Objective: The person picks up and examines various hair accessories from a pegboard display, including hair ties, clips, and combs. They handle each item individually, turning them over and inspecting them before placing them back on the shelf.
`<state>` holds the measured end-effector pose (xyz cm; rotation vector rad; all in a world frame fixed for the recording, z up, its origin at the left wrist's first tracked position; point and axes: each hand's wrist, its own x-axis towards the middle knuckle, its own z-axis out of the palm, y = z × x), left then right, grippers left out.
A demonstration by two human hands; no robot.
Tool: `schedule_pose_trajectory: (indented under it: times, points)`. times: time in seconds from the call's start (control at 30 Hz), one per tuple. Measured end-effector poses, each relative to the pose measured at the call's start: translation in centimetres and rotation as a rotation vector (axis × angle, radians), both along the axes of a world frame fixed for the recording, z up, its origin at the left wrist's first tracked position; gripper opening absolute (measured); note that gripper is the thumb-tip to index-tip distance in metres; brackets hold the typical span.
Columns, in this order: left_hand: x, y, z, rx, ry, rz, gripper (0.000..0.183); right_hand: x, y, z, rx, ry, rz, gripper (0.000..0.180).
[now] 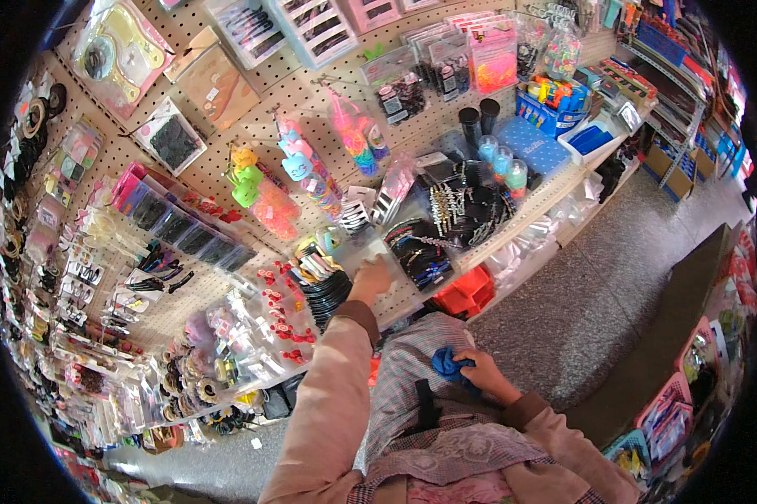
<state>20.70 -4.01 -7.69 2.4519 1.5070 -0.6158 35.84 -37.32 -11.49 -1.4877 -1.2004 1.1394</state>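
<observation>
My left hand reaches onto the pegboard shelf and touches what looks like a clear plastic sheet or tray; whether its fingers grip anything cannot be made out. To its left are stacked black headbands, and to its right a clear bin of dark headbands and hair ornaments. Low before my body, my right hand is closed on a crumpled blue cloth.
Hair accessories hang on the perforated board. A red plastic basket sits under the shelf edge. Farther right are a blue dotted box and a metal rack; pink baskets stand at lower right.
</observation>
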Motion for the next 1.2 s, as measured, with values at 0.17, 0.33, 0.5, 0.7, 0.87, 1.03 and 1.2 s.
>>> schedule_pose_trajectory:
  times: [0.17, 0.33, 0.5, 0.7, 0.87, 1.03, 1.2]
  points:
    - [-1.4, 0.3, 1.5, 0.004, -0.235, -0.071, 0.068, 1.4, -3.1, -0.3, -0.229, 0.212, -0.163, 0.023]
    - [-1.1, -9.0, 6.6, 0.319, -0.681, -0.223, 0.047, 3.5, -6.8, -1.4, -0.326, 0.761, -0.477, 0.025]
    - [-6.6, -19.7, 8.3, 0.399, -1.039, 0.001, 0.035, 6.4, -10.6, -4.3, -0.427, 1.084, -0.668, 0.031]
    - [-22.2, -32.5, -4.2, 0.321, -0.957, 0.615, 0.018, 7.9, -12.6, -7.2, -0.526, 0.672, -0.695, 0.026]
    - [-31.6, -47.0, -15.4, -0.462, -0.293, 0.873, 0.038, 6.2, -8.8, -4.4, -0.507, 0.880, -0.827, 0.019]
    - [-26.8, -47.9, -19.2, -0.667, -0.529, 1.499, 0.038, 4.8, -3.8, -2.9, -0.381, 0.696, -0.412, 0.036]
    - [-19.8, -44.1, -19.1, -0.782, -0.725, 1.669, 0.038, 6.9, -2.1, -7.5, -0.492, -0.038, -0.494, 0.041]
